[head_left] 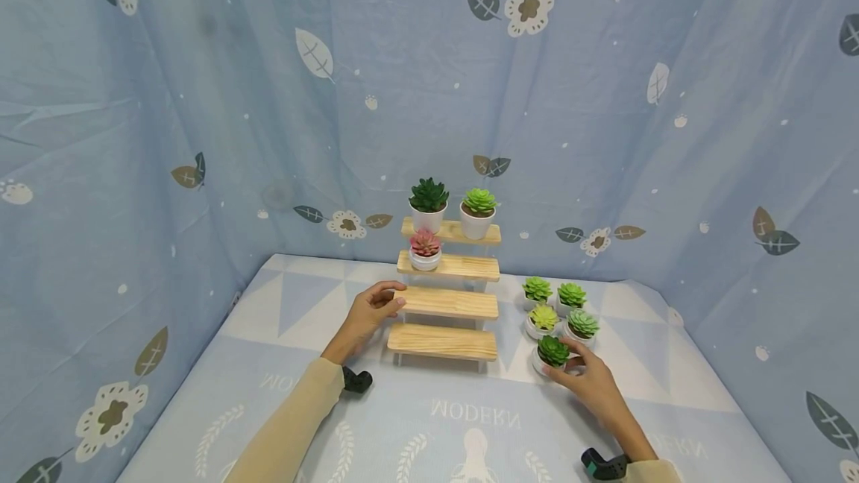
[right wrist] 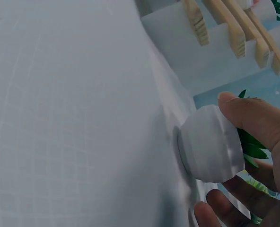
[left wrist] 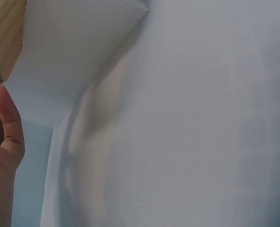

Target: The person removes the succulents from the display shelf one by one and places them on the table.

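A tiered wooden display stand (head_left: 446, 302) stands mid-table. My left hand (head_left: 367, 311) holds the left end of its third board from the top, fingertips and thumb around the corner; the thumb lies right at the board's edge (left wrist: 10, 42) in the left wrist view. To the right, my right hand (head_left: 590, 379) grips a dark green succulent (head_left: 553, 351) in a small white pot (right wrist: 211, 144), thumb on one side and fingers on the other. The pot sits upright, close against the tablecloth.
On the top board stand a dark green succulent (head_left: 429, 196) and a bright green one (head_left: 479, 203). A pink succulent (head_left: 425, 244) is on the second board's left. Several green potted succulents, including a yellowish one (head_left: 543, 317), cluster behind my right hand. A blue curtain (head_left: 416, 95) hangs behind.
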Action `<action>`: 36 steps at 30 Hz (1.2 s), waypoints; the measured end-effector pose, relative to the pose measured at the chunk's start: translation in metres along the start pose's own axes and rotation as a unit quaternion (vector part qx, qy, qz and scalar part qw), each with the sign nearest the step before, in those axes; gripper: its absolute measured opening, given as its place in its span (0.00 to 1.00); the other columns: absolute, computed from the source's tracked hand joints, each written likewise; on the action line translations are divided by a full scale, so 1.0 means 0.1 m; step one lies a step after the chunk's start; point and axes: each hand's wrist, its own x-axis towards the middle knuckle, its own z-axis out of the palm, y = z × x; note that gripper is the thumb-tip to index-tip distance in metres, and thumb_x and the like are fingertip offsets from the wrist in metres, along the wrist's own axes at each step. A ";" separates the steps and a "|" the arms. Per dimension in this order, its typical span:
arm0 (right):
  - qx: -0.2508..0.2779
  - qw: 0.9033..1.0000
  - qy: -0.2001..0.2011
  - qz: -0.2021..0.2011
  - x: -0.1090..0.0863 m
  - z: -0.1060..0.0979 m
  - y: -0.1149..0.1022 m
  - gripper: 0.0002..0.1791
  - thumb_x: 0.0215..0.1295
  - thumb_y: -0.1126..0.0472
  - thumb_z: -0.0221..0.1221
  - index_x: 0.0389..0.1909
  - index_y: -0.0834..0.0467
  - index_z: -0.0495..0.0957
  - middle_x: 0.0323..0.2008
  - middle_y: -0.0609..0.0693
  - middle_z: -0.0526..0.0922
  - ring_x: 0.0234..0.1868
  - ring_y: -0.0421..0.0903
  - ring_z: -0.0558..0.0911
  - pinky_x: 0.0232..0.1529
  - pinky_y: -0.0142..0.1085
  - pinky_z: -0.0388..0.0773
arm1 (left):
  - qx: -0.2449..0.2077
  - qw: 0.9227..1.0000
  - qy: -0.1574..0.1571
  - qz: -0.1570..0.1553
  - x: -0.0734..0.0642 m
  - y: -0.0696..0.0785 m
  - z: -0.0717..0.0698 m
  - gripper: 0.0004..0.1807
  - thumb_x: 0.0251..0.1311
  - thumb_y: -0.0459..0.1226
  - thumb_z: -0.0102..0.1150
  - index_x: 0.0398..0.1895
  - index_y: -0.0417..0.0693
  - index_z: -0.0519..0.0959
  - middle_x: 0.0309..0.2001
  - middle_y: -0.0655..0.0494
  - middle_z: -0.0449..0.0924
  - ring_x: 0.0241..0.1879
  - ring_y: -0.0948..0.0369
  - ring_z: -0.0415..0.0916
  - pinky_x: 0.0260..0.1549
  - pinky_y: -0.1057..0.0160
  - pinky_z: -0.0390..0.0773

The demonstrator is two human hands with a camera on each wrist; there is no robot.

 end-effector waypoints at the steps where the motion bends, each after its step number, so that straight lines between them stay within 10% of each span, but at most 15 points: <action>1: -0.003 1.000 0.000 -0.006 -0.01 -0.01 -0.01 0.50 0.55 0.40 0.76 0.75 0.56 0.66 0.52 0.60 0.78 0.50 0.55 0.78 0.34 0.40 0.78 | -0.001 1.000 0.000 0.000 0.00 0.00 0.00 0.21 0.66 0.43 0.70 0.60 0.49 0.81 0.45 0.46 0.79 0.43 0.54 0.79 0.47 0.52 0.84; 8: -0.026 0.998 0.004 -0.052 -0.04 -0.11 -0.07 0.48 0.57 0.39 0.74 0.75 0.52 0.67 0.69 0.60 0.71 0.59 0.58 0.75 0.43 0.45 0.82 | -0.005 1.000 0.003 -0.002 0.01 0.00 0.00 0.20 0.66 0.41 0.70 0.59 0.48 0.81 0.44 0.47 0.80 0.43 0.55 0.79 0.48 0.48 0.83; 27: 0.000 0.991 0.018 -0.135 0.09 -0.31 -0.45 0.38 0.65 0.45 0.70 0.73 0.50 0.69 0.67 0.59 0.73 0.62 0.59 0.74 0.54 0.41 0.77 | -0.001 1.000 0.005 0.003 0.00 0.02 0.02 0.20 0.67 0.41 0.70 0.60 0.48 0.81 0.43 0.47 0.79 0.42 0.55 0.79 0.46 0.53 0.84; 36: -0.014 0.986 0.026 -0.165 0.22 -0.18 -0.78 0.39 0.63 0.43 0.71 0.71 0.55 0.71 0.64 0.61 0.76 0.60 0.59 0.74 0.55 0.52 0.77 | -0.011 1.000 -0.001 0.003 -0.01 0.00 0.01 0.20 0.67 0.41 0.69 0.60 0.47 0.80 0.45 0.47 0.80 0.43 0.54 0.79 0.52 0.39 0.80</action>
